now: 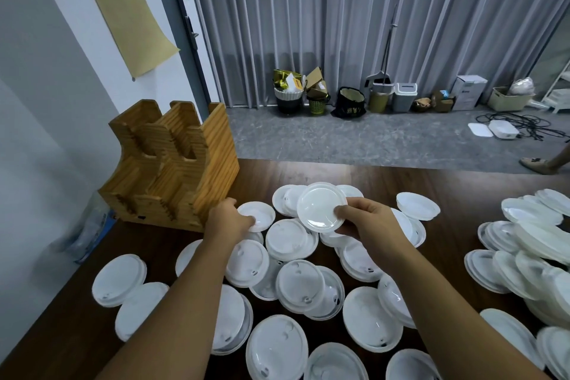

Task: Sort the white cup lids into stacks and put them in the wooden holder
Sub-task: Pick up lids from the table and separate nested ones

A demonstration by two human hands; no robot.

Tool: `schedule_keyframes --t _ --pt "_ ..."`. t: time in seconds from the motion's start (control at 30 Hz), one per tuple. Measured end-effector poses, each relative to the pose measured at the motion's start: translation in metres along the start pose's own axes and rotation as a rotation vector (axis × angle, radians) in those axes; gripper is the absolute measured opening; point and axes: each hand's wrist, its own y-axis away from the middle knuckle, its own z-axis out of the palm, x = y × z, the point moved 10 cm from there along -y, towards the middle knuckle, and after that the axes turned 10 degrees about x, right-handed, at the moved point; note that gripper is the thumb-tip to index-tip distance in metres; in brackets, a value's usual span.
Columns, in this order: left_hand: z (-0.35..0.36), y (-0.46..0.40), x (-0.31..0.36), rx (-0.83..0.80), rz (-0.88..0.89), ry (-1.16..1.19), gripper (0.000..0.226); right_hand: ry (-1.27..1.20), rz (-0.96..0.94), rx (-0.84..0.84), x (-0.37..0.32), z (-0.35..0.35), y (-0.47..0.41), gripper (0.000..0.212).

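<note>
Right grip [367, 219] is pinching a raised white lid [321, 206] by its rim; left grip [229, 218] is closing thumb and fingers on the edge of another lid [257, 215] lying on the bench [447, 182] near the empty wooden holder [172, 163]. Lids are looking thin, light, springy and slick, so rim holds are suiting them. Nested counts are staying unclear, and piles are running off the right edge.
</note>
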Motion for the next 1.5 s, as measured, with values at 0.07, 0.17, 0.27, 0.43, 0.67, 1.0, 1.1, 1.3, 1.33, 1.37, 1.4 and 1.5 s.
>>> schedule_keyframes --t 0.07,0.17,0.27,0.43,0.67,1.0,1.1,1.3,1.33,1.37,1.4,1.5 --pt "-0.004 -0.001 -0.004 0.032 0.005 0.12 0.068 -0.002 0.009 0.003 0.002 -0.003 -0.001 0.016" --pt "-0.011 0.002 -0.011 0.023 -0.034 0.386 0.054 0.005 0.013 0.008 0.005 -0.004 -0.003 0.017" --pt "-0.024 0.012 -0.006 -0.01 -0.006 0.618 0.035 0.018 -0.009 0.065 0.007 -0.007 -0.006 0.016" --pt "-0.029 0.042 0.024 -0.186 0.1 0.756 0.034 0.046 -0.056 0.084 0.004 0.002 -0.004 0.021" --pt "-0.022 0.071 0.079 -0.413 0.289 0.825 0.04 0.075 -0.129 -0.061 -0.01 0.025 0.008 0.024" --pt "-0.017 0.071 0.098 -0.159 0.465 0.655 0.037 0.076 -0.156 -0.241 -0.016 0.032 0.019 0.027" --pt "-0.006 0.077 0.098 -0.21 0.454 0.629 0.036 0.059 -0.093 -0.269 -0.01 0.037 0.02 0.032" --pt "-0.007 0.076 0.097 -0.189 0.363 0.635 0.048 0.087 -0.131 -0.3 -0.009 0.038 0.019 0.028" --pt "-0.006 0.074 0.094 -0.184 0.34 0.607 0.045 0.097 -0.148 -0.286 -0.011 0.036 0.019 0.027" --pt "-0.004 0.073 0.09 -0.207 0.311 0.6 0.042 0.109 -0.162 -0.273 -0.013 0.035 0.018 0.027" --pt "0.001 0.073 0.086 -0.254 0.275 0.621 0.038 0.124 -0.173 -0.265 -0.014 0.034 0.018 0.027" --pt "0.006 0.075 0.078 -0.335 0.194 0.711 0.033 0.171 -0.183 -0.264 -0.013 0.038 0.019 0.03"
